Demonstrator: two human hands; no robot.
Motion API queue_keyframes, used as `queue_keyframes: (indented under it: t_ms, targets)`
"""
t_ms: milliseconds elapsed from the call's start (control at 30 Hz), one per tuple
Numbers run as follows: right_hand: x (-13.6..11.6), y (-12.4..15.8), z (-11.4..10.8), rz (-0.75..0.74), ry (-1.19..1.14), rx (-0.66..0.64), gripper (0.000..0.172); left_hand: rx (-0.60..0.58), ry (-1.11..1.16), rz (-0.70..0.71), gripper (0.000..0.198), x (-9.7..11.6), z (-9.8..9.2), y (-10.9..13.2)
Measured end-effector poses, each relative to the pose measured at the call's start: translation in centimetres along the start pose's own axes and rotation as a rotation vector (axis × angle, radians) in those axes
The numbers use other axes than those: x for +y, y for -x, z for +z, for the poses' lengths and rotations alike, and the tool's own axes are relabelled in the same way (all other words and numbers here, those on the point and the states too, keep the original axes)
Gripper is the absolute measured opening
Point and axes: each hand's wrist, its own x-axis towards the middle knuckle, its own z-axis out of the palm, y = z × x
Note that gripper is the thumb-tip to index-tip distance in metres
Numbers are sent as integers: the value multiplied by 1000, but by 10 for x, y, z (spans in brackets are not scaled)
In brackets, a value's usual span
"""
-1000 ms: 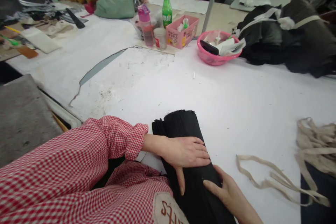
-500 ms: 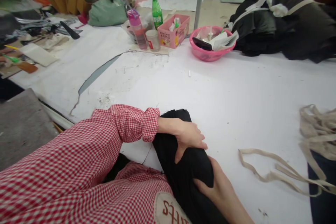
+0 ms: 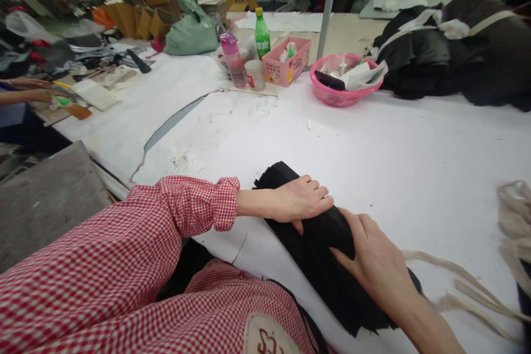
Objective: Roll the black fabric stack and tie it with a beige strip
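Note:
A folded bundle of black fabric (image 3: 317,274) with frayed ends lies slantwise on the white-covered table. Across its upper part, my left hand (image 3: 301,199) is wrapped from above, thumb on the near side and fingers over the far edge. Lower down, my right hand (image 3: 371,249) grips the bundle's far side, its thumb pressed on top. Both palms hide parts of the cloth. Beige fabric straps (image 3: 460,276) trail on the table to the right of my right hand.
Behind stand a pink basin (image 3: 346,97), a pink box (image 3: 282,72), a green bottle (image 3: 261,38), a jar (image 3: 254,76) and a pink-lidded bottle (image 3: 234,63). Dark fabric (image 3: 435,55) is heaped at the back right. Another person's hands (image 3: 31,91) are at far left.
The black bundle has moved away from my body and to the right, its near end now showing. Both hands have moved with it, still holding. The camera view has tilted up slightly.

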Motion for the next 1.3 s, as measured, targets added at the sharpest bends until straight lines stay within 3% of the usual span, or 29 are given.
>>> queue_keyframes:
  t_ms: [100,200,300,400,600,800,1033,1133,1300]
  targets:
    - [-7,6,3,-24,33,32,70,77,-49,-29,72,10,4,13]
    - [-14,16,5,40,-102,-10,83,169,-91,-48,48,24,12,27]
    - [-15,13,3,78,-361,-113,71,260,-134,-93,26,33,20,37]
    - [-15,3,2,164,-478,-183,58,315,-158,-110,25,37,26,43]
    - [-26,0,6,139,-395,-194,79,391,-185,-89,27,41,33,53]
    - [-21,6,9,217,-672,-154,46,455,-205,-85,29,45,40,62]
    - [-32,3,3,168,-476,-294,78,465,-239,-75,32,50,43,70]
    - [-34,3,-1,176,-489,-313,81,462,-239,-61,33,51,43,72]
    - [-22,6,-1,213,-863,-257,54,502,-227,-85,31,54,43,72]
